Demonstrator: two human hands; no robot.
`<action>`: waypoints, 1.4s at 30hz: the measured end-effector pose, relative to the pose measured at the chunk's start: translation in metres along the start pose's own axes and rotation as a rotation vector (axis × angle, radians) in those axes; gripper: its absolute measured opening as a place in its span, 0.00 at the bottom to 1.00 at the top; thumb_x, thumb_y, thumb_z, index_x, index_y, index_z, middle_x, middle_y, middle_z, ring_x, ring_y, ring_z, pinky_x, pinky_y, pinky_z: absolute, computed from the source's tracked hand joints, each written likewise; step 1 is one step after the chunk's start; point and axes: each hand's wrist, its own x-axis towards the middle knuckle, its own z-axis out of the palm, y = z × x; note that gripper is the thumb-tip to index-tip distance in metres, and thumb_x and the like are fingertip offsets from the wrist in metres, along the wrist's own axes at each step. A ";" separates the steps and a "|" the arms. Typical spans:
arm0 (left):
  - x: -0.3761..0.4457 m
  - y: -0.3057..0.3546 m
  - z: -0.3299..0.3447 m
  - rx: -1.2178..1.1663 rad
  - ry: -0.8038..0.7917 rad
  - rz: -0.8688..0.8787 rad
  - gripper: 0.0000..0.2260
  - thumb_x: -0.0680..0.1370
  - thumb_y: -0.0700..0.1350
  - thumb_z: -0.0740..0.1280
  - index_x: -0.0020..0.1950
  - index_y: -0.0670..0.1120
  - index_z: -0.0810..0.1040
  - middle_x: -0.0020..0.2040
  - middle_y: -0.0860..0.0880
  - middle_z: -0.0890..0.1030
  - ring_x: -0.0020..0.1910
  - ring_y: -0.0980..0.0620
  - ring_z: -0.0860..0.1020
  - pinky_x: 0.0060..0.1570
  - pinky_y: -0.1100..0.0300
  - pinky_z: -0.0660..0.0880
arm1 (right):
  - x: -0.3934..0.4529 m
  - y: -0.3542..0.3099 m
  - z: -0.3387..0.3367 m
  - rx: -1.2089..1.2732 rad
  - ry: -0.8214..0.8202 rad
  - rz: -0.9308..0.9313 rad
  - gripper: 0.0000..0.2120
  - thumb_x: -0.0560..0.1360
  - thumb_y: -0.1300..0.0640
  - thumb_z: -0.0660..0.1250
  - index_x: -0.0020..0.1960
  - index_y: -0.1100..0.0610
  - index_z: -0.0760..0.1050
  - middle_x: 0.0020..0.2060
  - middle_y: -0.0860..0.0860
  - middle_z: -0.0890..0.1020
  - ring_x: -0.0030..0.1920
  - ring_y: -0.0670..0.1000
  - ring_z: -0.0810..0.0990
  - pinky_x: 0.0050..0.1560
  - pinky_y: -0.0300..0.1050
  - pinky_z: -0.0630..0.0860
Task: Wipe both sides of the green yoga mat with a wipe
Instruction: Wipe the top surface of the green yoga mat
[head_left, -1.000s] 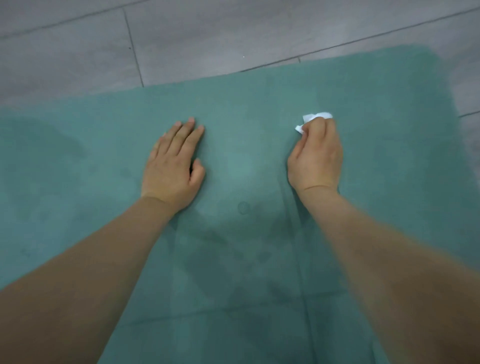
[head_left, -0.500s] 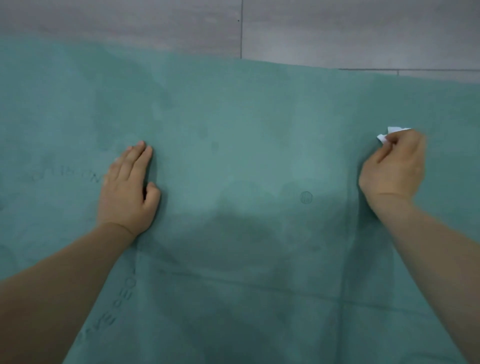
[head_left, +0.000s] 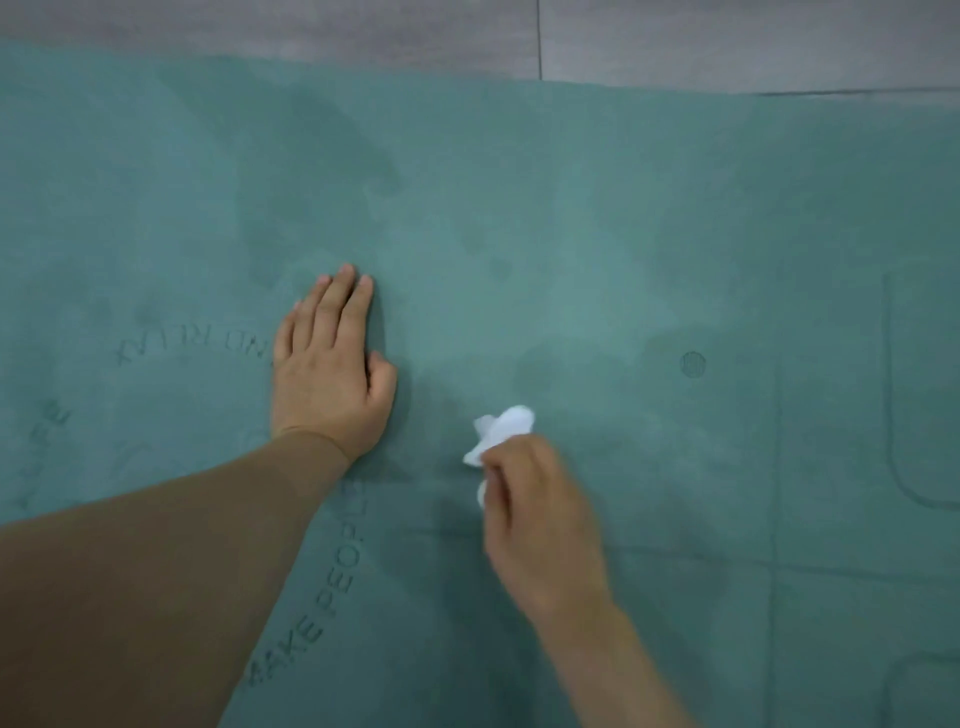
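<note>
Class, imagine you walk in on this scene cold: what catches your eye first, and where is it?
The green yoga mat fills nearly the whole view, with grey floor along the top. Near the middle, the right hand pinches a crumpled white wipe, while the left hand lies flat on the mat beside it.

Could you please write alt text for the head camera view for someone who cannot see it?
A right hand holds a crumpled white wipe on a green yoga mat while the left hand rests flat beside it. Grey floor shows beyond.
</note>
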 end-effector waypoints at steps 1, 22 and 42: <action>-0.001 0.000 0.000 0.002 -0.001 0.001 0.32 0.73 0.49 0.53 0.77 0.44 0.64 0.78 0.46 0.64 0.77 0.46 0.59 0.75 0.47 0.55 | -0.009 -0.020 0.026 -0.023 -0.078 -0.054 0.11 0.71 0.63 0.63 0.51 0.53 0.75 0.52 0.49 0.79 0.46 0.51 0.78 0.46 0.42 0.75; 0.000 -0.001 0.000 -0.024 0.022 0.015 0.30 0.73 0.48 0.53 0.76 0.45 0.67 0.78 0.45 0.64 0.77 0.45 0.59 0.75 0.49 0.52 | -0.018 -0.044 0.064 -0.078 -0.358 -0.313 0.11 0.73 0.60 0.55 0.52 0.55 0.74 0.47 0.51 0.76 0.45 0.53 0.76 0.43 0.45 0.75; -0.001 0.000 -0.001 -0.024 -0.001 0.013 0.30 0.73 0.48 0.51 0.76 0.46 0.66 0.78 0.46 0.63 0.77 0.46 0.58 0.75 0.48 0.53 | 0.039 0.027 0.000 -0.128 -0.031 -0.152 0.14 0.73 0.61 0.57 0.54 0.59 0.77 0.53 0.55 0.80 0.54 0.56 0.78 0.56 0.44 0.71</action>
